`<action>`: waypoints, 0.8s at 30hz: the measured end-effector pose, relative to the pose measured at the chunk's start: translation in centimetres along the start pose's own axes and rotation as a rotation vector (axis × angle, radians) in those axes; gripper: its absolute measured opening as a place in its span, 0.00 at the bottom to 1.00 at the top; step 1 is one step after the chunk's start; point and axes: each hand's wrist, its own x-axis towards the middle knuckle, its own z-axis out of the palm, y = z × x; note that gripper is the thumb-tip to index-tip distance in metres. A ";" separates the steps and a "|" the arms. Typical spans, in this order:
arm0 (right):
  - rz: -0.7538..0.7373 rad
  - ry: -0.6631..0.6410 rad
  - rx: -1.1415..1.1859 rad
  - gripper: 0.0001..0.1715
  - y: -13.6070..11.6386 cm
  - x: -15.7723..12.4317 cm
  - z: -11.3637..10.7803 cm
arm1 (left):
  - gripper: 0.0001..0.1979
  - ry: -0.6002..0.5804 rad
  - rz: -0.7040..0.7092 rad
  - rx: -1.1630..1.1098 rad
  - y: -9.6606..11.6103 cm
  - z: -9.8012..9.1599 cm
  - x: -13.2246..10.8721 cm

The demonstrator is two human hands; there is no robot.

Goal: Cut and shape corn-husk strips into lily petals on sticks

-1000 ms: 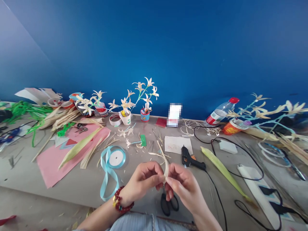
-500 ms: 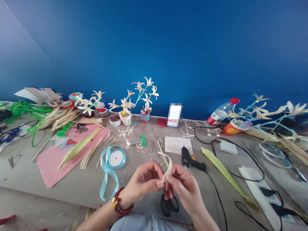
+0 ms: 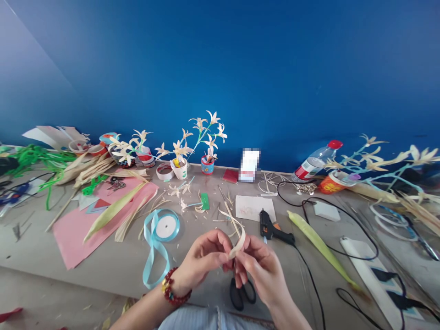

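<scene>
A pale, curved strip of corn husk (image 3: pixel 240 242) is pinched between my two hands above the front of the table. My left hand (image 3: pixel 210 253), with a red bead bracelet on its wrist, grips the strip's lower end between thumb and fingers. Close beside it, my right hand (image 3: pixel 260 262) holds the same strip with thumb and forefinger. Below the hands lie black-handled scissors (image 3: pixel 237 293), their blades partly hidden by my fingers. To the right rests a black glue gun (image 3: pixel 275 228), and to the left a roll of light blue ribbon (image 3: pixel 167 226).
Husk flowers stand in small pots (image 3: pixel 180 171) along the blue wall. A green husk (image 3: pixel 319 243) and a white power strip (image 3: pixel 373 279) with black cords lie at right. Pink paper (image 3: pixel 72 238) covers part of the left. A plastic bottle (image 3: pixel 314 161) leans at the back.
The husk strip's lower end has shifted slightly to the left between my fingers, and its thin upper end now reaches further left. Both hands stay in nearly the same place.
</scene>
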 end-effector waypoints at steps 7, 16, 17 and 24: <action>0.019 0.019 0.046 0.16 0.1 0.0 0.1 | 0.11 -0.038 0.024 0.058 -0.5 -0.7 -0.1; 0.067 0.095 0.072 0.19 -0.2 0.4 -0.1 | 0.11 -0.065 0.021 0.124 -0.1 -1.2 -0.5; 0.063 0.106 0.052 0.19 -0.2 0.4 -0.1 | 0.11 -0.062 0.024 0.143 0.1 -1.1 -0.5; 0.069 0.111 -0.047 0.22 -0.3 0.4 -0.2 | 0.11 0.036 0.038 0.304 0.6 -0.1 0.0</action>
